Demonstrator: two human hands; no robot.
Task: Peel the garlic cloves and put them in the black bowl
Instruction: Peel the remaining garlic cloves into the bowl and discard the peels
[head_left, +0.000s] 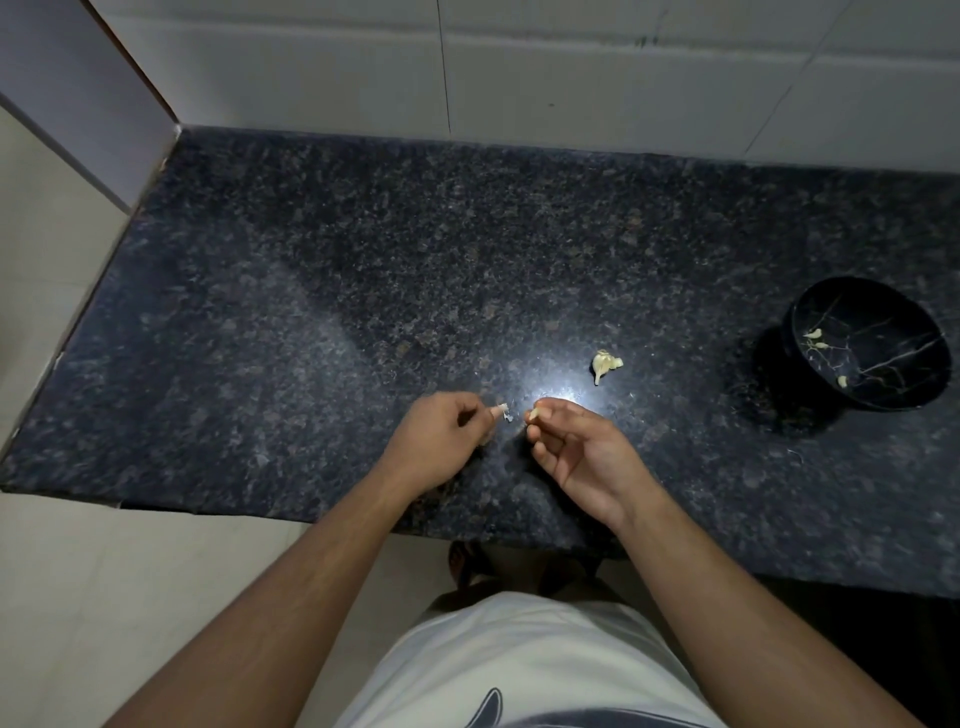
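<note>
My right hand (576, 452) pinches a small pale garlic clove (534, 414) between thumb and fingertips, just above the dark granite counter (363, 270). My left hand (441, 441) is closed beside it, its fingertips nipping a scrap of papery garlic skin (503, 409); a tiny bit of skin (509, 418) lies or hangs just under it. A partial garlic bulb (605, 365) lies on the counter beyond my right hand. The black bowl (810, 312) with gold veining stands at the far right and holds three peeled cloves (815, 339).
A white tiled wall runs along the back of the counter, and a white side panel closes its left end. The counter's front edge is just under my forearms. A bright light glare sits on the granite near my hands.
</note>
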